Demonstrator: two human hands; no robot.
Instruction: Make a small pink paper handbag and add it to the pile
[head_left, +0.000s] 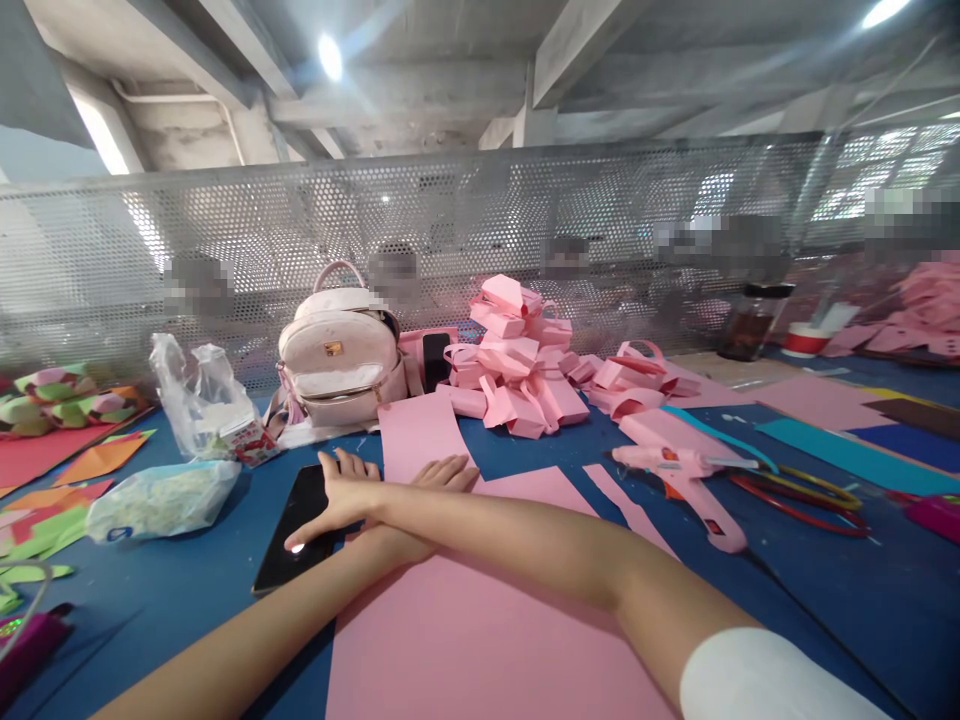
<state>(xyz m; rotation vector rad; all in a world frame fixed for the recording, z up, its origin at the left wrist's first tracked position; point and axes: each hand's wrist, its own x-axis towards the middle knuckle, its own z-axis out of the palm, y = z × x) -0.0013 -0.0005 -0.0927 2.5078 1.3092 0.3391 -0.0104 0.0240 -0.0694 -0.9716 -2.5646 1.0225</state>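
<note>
My forearms cross over a large sheet of pink paper (510,630) on the blue table. My right hand (345,500) reaches over to the left, fingers spread, resting on a black smartphone (289,530) with a dark screen. Its thumb lies over the phone's face. Beneath the right wrist, my left hand (431,500) lies flat on the pink paper with its fingers stretched out; part of it is covered by the right arm. Neither hand holds anything. Beyond them stands a pile of folded pink paper pieces (517,360).
A pink glue gun (690,485) with a black cable lies to the right, beside coloured hair-band-like loops (802,500). A pale backpack (341,350) stands at the back. To the left are a packet of tissues (165,500) and a plastic bag (195,390). A perforated metal panel (450,210) rises behind.
</note>
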